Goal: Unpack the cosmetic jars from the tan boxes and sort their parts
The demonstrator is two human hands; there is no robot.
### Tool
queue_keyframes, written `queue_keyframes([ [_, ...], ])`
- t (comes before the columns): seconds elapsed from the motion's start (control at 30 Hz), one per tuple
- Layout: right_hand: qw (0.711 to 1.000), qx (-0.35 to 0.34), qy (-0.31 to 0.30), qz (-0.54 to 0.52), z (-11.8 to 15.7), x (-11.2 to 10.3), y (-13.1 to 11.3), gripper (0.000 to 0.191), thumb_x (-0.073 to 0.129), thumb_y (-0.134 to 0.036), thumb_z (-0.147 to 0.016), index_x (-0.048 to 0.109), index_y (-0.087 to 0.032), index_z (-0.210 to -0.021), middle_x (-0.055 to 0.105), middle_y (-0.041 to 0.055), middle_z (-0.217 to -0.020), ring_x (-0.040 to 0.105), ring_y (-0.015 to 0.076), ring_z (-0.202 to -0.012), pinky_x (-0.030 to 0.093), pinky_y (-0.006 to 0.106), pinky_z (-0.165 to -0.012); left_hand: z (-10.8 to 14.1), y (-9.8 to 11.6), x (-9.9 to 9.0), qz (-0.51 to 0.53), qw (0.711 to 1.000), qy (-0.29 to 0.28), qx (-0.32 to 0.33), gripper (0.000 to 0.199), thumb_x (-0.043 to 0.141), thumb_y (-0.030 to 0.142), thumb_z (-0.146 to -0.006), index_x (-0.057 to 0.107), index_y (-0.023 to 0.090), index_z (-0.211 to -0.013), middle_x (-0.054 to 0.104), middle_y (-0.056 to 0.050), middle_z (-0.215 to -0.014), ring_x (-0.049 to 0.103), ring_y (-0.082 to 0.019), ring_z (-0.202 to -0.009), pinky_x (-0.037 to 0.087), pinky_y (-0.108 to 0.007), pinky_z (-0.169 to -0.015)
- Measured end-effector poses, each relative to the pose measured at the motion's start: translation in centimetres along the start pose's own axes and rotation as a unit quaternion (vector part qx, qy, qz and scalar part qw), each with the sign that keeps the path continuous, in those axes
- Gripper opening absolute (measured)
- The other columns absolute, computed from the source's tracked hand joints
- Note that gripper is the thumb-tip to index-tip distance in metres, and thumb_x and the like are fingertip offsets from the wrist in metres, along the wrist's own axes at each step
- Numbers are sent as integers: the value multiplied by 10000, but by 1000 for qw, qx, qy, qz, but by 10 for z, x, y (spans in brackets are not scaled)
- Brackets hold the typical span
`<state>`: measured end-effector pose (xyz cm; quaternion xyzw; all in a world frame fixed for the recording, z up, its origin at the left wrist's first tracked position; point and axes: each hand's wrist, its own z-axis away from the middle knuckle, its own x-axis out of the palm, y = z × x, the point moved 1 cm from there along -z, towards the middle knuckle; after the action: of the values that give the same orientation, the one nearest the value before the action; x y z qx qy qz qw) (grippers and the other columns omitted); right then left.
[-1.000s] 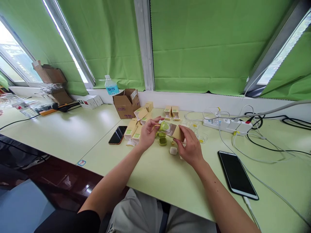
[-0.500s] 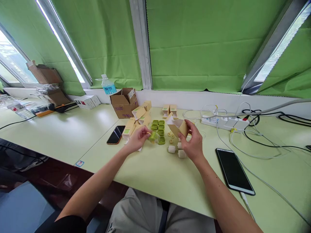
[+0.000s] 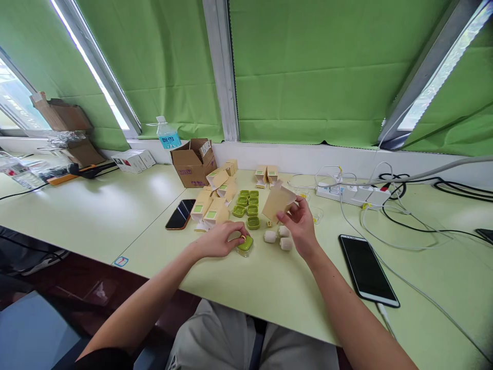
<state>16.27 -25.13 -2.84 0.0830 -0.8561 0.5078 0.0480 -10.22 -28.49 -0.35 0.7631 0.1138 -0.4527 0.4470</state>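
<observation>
Low over the table, my left hand (image 3: 220,240) pinches a small yellow ring on top of a green-lidded clear container (image 3: 245,246). My right hand (image 3: 301,225) grips an unfolded-topped tan paper box (image 3: 276,201), its thumb on the near side. Between the hands and farther back, several green square lids or trays (image 3: 252,210) stand in two columns. White rounded cylinders (image 3: 270,236) lie just left of my right hand. A small yellow ring (image 3: 269,224) shows under the box, which hides what is behind it.
Several tan boxes (image 3: 215,211) are heaped at the left, near a phone (image 3: 180,214). A brown carton (image 3: 193,165) and two small boxes (image 3: 266,175) stand by the wall. Right of my hands lie a charging phone (image 3: 368,268), a power strip (image 3: 352,193) and loose cables.
My left hand has brought the green-lidded container down and nearer to me. My right hand has tilted the paper box. Another green piece now shows at the left of the columns.
</observation>
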Motion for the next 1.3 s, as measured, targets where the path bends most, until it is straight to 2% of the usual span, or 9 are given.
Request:
queue_keyframes([
  [0.13, 987, 76, -28, -136, 1, 6, -5, 597, 821, -578, -863, 594, -290, -1334, 785, 126, -1312, 762, 320, -1184, 666, 545, -969, -13, 7, -2, 35, 993, 105, 39, 416, 716, 334, -985, 671, 267, -1393, 759, -112, -1377, 686, -312, -1336, 511, -483, -1171],
  [0.23, 968, 119, -62, -214, 5, 13, -14, 470, 787, -530, -911, 683, -282, -1296, 759, 114, -1405, 742, 323, -1251, 629, 580, -1063, -32, 17, 3, 148, 973, 169, 47, 570, 663, 372, -1040, 507, 271, -1580, 639, -154, -1570, 597, -321, -1479, 505, -493, -1178],
  [0.33, 944, 158, -57, -284, 7, 17, -22, 363, 813, -450, -919, 729, -302, -1240, 777, 57, -1382, 730, 285, -1273, 582, 549, -1151, -52, 30, 13, 264, 949, 162, 54, 590, 656, 426, -1049, 502, 270, -1596, 559, -156, -1657, 526, -344, -1550, 495, -503, -1202],
  [0.4, 933, 172, -46, -312, 7, 17, -24, 397, 866, -410, -879, 723, -331, -1240, 797, 24, -1334, 748, 279, -1224, 592, 564, -1131, -63, 38, 19, 317, 933, 159, 54, 587, 657, 448, -1044, 526, 256, -1583, 563, -152, -1655, 529, -352, -1546, 484, -511, -1227],
  [0.47, 929, 178, -34, -324, 6, 16, -25, 455, 915, -370, -826, 711, -356, -1233, 817, -2, -1270, 769, 277, -1160, 619, 575, -1080, -69, 42, 26, 335, 925, 169, 58, 593, 676, 445, -1029, 544, 248, -1573, 567, -147, -1652, 530, -357, -1543, 474, -514, -1244],
  [0.6, 923, 181, -23, -339, 5, 17, -26, 398, 937, -344, -799, 723, -341, -1135, 829, -17, -1201, 774, 233, -1117, 633, 488, -1059, -71, 42, 36, 298, 929, 210, 70, 575, 681, 417, -1023, 568, 253, -1562, 586, -135, -1631, 532, -351, -1533, 431, -532, -1282],
  [0.9, 938, 174, -15, -299, 8, 23, -23, 520, 969, -419, -781, 712, -339, -1225, 814, -2, -1247, 764, 252, -1179, 620, 451, -1080, -63, 34, 43, 279, 931, 214, 103, 566, 663, 370, -1043, 547, 265, -1587, 576, -124, -1638, 534, -334, -1527, 426, -514, -1286],
  [1.03, 947, 160, -10, -279, 9, 23, -19, 558, 986, -419, -763, 711, -348, -1244, 803, 0, -1309, 751, 237, -1229, 612, 401, -1095, -62, 36, 41, 319, 920, 200, 107, 559, 669, 363, -1036, 539, 279, -1573, 543, -125, -1652, 516, -339, -1535, 422, -527, -1282],
  [1.3, 954, 155, -40, -254, 12, 23, -19, 546, 941, -472, -828, 695, -358, -1302, 786, 31, -1367, 756, 255, -1250, 625, 424, -1085, -62, 31, 39, 386, 900, 170, 114, 599, 732, 365, -996, 526, 306, -1555, 565, -120, -1596, 538, -335, -1488, 487, -486, -1205],
])
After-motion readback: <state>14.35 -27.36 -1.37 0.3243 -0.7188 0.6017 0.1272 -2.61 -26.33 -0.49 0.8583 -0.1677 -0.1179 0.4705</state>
